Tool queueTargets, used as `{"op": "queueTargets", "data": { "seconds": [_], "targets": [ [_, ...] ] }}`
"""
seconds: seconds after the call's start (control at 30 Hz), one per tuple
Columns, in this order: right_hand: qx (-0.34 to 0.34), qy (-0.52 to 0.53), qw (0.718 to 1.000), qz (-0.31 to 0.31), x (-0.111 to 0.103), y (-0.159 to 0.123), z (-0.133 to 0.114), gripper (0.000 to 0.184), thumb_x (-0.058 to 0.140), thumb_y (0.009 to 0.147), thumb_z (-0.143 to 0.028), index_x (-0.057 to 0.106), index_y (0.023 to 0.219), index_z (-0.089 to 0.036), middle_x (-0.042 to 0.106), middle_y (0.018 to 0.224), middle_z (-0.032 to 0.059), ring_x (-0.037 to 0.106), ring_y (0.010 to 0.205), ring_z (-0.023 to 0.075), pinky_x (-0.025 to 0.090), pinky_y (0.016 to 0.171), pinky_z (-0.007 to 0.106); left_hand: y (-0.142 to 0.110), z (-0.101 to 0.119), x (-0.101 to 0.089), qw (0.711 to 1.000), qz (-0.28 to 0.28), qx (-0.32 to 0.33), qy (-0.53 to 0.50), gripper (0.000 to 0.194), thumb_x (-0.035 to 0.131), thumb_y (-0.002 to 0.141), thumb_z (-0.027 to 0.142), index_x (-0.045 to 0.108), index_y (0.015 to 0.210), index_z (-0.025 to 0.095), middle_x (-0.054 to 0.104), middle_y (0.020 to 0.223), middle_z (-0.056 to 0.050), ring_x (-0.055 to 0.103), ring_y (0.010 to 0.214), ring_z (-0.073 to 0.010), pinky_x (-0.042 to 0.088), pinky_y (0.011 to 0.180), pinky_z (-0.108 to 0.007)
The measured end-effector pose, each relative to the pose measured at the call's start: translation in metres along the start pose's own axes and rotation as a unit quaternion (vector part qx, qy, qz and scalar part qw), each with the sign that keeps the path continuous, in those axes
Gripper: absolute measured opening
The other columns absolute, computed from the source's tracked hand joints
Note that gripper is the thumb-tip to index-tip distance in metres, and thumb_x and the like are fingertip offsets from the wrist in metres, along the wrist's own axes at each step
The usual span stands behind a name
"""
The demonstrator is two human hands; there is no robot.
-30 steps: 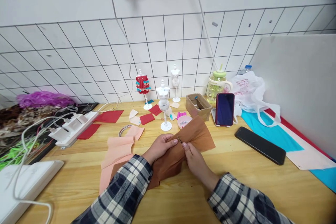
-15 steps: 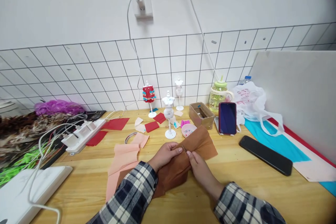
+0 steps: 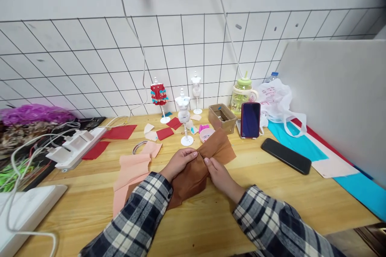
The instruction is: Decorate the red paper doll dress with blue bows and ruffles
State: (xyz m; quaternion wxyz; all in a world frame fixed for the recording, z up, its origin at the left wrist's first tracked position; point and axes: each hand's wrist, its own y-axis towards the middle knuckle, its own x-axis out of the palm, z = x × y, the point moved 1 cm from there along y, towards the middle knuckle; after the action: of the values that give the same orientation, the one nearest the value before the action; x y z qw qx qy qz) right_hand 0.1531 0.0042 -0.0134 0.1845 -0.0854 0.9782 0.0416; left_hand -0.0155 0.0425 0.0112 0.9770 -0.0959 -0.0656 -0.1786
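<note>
A piece of brown cloth (image 3: 191, 178) is stretched between both hands, above the wooden table. My left hand (image 3: 180, 162) is closed on it, thumb on top near the middle. My right hand (image 3: 219, 174) pinches the same cloth a little to the right, fingers mostly folded underneath. A thin dark line, perhaps a fold or a fine tool, runs between the two thumbs; I cannot make out which. Peach cloth (image 3: 132, 170) lies under my left forearm. Just beyond the brown cloth are a small pink dish (image 3: 206, 135) of tiny pieces and a bare white mini dress form (image 3: 183, 116).
Behind stand a dress form in ruffled red cloth (image 3: 159, 94), another white form (image 3: 196, 90), a cardboard box (image 3: 223, 119) and a green-lidded jug (image 3: 243, 94). Phones (image 3: 250, 120) and blue cloth (image 3: 297, 140) lie right. A power strip (image 3: 75, 146) with cables sits left.
The view has shifted, so everything sits higher and farther left in the picture. Both hands keep hold of the brown cloth, with little change in their grip.
</note>
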Motion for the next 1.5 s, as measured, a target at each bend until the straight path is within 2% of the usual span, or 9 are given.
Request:
{"op": "queueTargets", "data": {
  "seconds": [0.13, 0.27, 0.43, 0.53, 0.63, 0.73, 1.0, 1.17, 1.5],
  "targets": [
    [0.015, 0.020, 1.000, 0.006, -0.003, -0.001, -0.004, 0.044, 0.033, 0.090, -0.058, 0.050, 0.071, -0.022, 0.061, 0.073, 0.0038, 0.058, 0.076, 0.0208, 0.045, 0.071, 0.034, 0.002, -0.002, -0.002, 1.000, 0.004, 0.000, 0.014, 0.032, 0.078, 0.067, 0.042, 0.070, 0.079, 0.014, 0.069, 0.073, 0.000, 0.058, 0.067, -0.0126, 0.043, 0.069, -0.024],
    [0.016, 0.084, 0.996, 0.001, -0.006, -0.002, -0.007, 0.043, 0.039, 0.088, -0.059, 0.056, 0.073, -0.023, 0.059, 0.063, 0.0012, 0.060, 0.076, 0.0214, 0.046, 0.066, 0.032, 0.002, -0.004, -0.005, 1.000, 0.021, 0.008, 0.020, 0.032, 0.076, 0.068, 0.042, 0.070, 0.081, 0.014, 0.069, 0.074, 0.001, 0.057, 0.067, -0.0125, 0.042, 0.069, -0.024],
    [0.031, 0.085, 0.996, -0.002, -0.007, -0.003, -0.009, 0.041, 0.040, 0.088, -0.058, 0.051, 0.069, -0.023, 0.056, 0.060, -0.0003, 0.059, 0.072, 0.0201, 0.045, 0.063, 0.031, 0.002, -0.004, -0.003, 0.998, 0.002, -0.005, 0.060, 0.032, 0.076, 0.068, 0.043, 0.070, 0.078, 0.014, 0.068, 0.073, 0.001, 0.056, 0.066, -0.0122, 0.042, 0.068, -0.024],
    [0.043, 0.057, 0.997, 0.001, -0.006, -0.003, -0.009, 0.041, 0.038, 0.089, -0.056, 0.047, 0.067, -0.023, 0.058, 0.065, 0.0011, 0.058, 0.075, 0.0200, 0.044, 0.065, 0.031, 0.001, -0.001, 0.000, 0.994, -0.004, 0.006, 0.107, 0.033, 0.075, 0.068, 0.046, 0.070, 0.075, 0.013, 0.067, 0.071, 0.000, 0.055, 0.066, -0.0129, 0.041, 0.068, -0.024],
    [0.028, 0.042, 0.999, 0.003, -0.005, -0.001, -0.007, 0.040, 0.038, 0.089, -0.055, 0.050, 0.072, -0.021, 0.063, 0.077, 0.0038, 0.058, 0.079, 0.0199, 0.043, 0.070, 0.031, 0.001, 0.001, 0.002, 0.991, -0.019, 0.011, 0.135, 0.035, 0.072, 0.070, 0.048, 0.070, 0.072, 0.013, 0.066, 0.070, 0.000, 0.053, 0.067, -0.0134, 0.040, 0.065, -0.024],
    [0.008, 0.044, 0.999, 0.006, -0.003, 0.000, -0.005, 0.041, 0.037, 0.090, -0.054, 0.055, 0.078, -0.020, 0.066, 0.086, 0.0059, 0.059, 0.083, 0.0200, 0.044, 0.075, 0.031, 0.001, 0.002, 0.002, 0.992, -0.027, 0.009, 0.123, 0.035, 0.071, 0.071, 0.047, 0.069, 0.072, 0.013, 0.065, 0.071, 0.000, 0.052, 0.067, -0.0131, 0.040, 0.064, -0.023],
    [0.014, 0.075, 0.997, 0.006, 0.004, -0.001, 0.003, 0.050, 0.035, 0.091, -0.059, 0.062, 0.094, -0.018, 0.069, 0.099, 0.0095, 0.061, 0.095, 0.0226, 0.046, 0.081, 0.032, 0.001, 0.001, 0.000, 0.992, -0.067, 0.000, 0.108, 0.035, 0.073, 0.070, 0.047, 0.069, 0.070, 0.012, 0.063, 0.065, 0.001, 0.049, 0.061, -0.0105, 0.038, 0.062, -0.022],
    [0.010, 0.061, 0.998, -0.005, 0.006, -0.001, 0.006, 0.052, 0.034, 0.091, -0.061, 0.063, 0.093, -0.018, 0.069, 0.094, 0.0092, 0.062, 0.089, 0.0219, 0.046, 0.078, 0.031, 0.002, 0.001, -0.001, 0.988, -0.109, -0.007, 0.109, 0.035, 0.073, 0.070, 0.046, 0.070, 0.071, 0.012, 0.065, 0.068, 0.000, 0.052, 0.063, -0.0112, 0.039, 0.064, -0.022],
    [0.012, 0.048, 0.999, -0.014, 0.002, -0.001, 0.002, 0.050, 0.034, 0.092, -0.058, 0.061, 0.089, -0.017, 0.068, 0.096, 0.0108, 0.060, 0.089, 0.0215, 0.046, 0.078, 0.032, -0.002, 0.005, 0.001, 0.984, -0.096, 0.017, 0.147, 0.035, 0.070, 0.072, 0.049, 0.071, 0.071, 0.014, 0.065, 0.065, 0.000, 0.052, 0.062, -0.0125, 0.039, 0.063, -0.023]
  ]
}}
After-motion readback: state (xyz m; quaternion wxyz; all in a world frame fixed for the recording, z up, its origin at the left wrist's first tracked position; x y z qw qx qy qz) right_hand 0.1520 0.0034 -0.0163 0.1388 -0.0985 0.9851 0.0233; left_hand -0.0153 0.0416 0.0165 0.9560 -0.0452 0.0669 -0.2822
